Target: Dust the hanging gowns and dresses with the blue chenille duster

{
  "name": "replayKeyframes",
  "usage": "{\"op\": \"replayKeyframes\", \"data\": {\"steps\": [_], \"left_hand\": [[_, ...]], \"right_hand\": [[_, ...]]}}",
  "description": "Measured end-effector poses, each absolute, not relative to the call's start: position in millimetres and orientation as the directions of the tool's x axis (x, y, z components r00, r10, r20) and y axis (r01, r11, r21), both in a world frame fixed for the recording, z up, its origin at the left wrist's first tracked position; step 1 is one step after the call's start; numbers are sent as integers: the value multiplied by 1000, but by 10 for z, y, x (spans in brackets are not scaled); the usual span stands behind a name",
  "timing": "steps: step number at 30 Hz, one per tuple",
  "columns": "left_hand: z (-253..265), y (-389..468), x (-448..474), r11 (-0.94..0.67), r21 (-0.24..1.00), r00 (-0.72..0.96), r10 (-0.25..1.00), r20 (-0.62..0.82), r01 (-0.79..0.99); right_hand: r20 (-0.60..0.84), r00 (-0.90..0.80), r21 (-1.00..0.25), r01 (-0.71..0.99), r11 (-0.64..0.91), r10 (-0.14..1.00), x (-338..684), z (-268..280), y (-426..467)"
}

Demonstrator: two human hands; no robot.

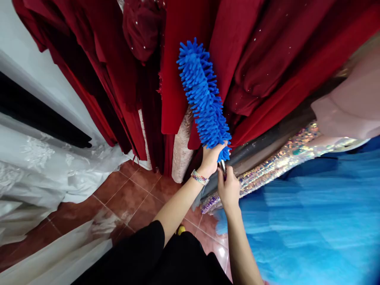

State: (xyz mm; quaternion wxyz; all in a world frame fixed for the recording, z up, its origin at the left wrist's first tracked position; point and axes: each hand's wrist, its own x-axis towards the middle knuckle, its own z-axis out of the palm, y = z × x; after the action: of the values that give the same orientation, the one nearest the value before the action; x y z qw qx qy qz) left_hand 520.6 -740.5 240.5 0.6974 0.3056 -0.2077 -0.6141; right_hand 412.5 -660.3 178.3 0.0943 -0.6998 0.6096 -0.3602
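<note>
A blue microfibre duster [204,97] with a shaggy, finger-like pile slants up in front of the hanging red garments [178,71]. My left hand [210,159], with a patterned band at the wrist, is closed around the lower end of the blue pile. Just below it, my right hand [229,188] grips the duster's handle [222,165], of which a short shiny stretch shows between the hands. The head of the duster is close to the red cloth; whether it touches, I cannot tell.
White lace gowns [38,158] hang on the left, beside a black garment [41,111]. At the right are a sequined dress [276,160], a pale pink garment [350,99] and a wide blue tulle skirt [311,213]. Reddish floor tiles [130,198] lie below.
</note>
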Motion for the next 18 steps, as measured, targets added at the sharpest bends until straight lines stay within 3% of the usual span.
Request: {"op": "replayKeyframes", "data": {"steps": [4,8,14,18], "left_hand": [[2054,-7441,5206,13,694,139,-982,-125,720],[1349,-7466,5188,-99,723,171,-941,-291,684],[318,-7204,5148,-409,566,142,-708,-691,716],[69,-6615,5044,-424,526,148,-658,-738,737]], "right_hand": [[280,29,-682,-697,-220,-960,4193,1511,-6626],[87,50,-745,-660,-98,-995,4195,959,-6570],[-275,12,-616,-770,167,-961,4117,133,-6340],[-383,128,-623,-767,153,-915,3913,-141,-5980]]}}
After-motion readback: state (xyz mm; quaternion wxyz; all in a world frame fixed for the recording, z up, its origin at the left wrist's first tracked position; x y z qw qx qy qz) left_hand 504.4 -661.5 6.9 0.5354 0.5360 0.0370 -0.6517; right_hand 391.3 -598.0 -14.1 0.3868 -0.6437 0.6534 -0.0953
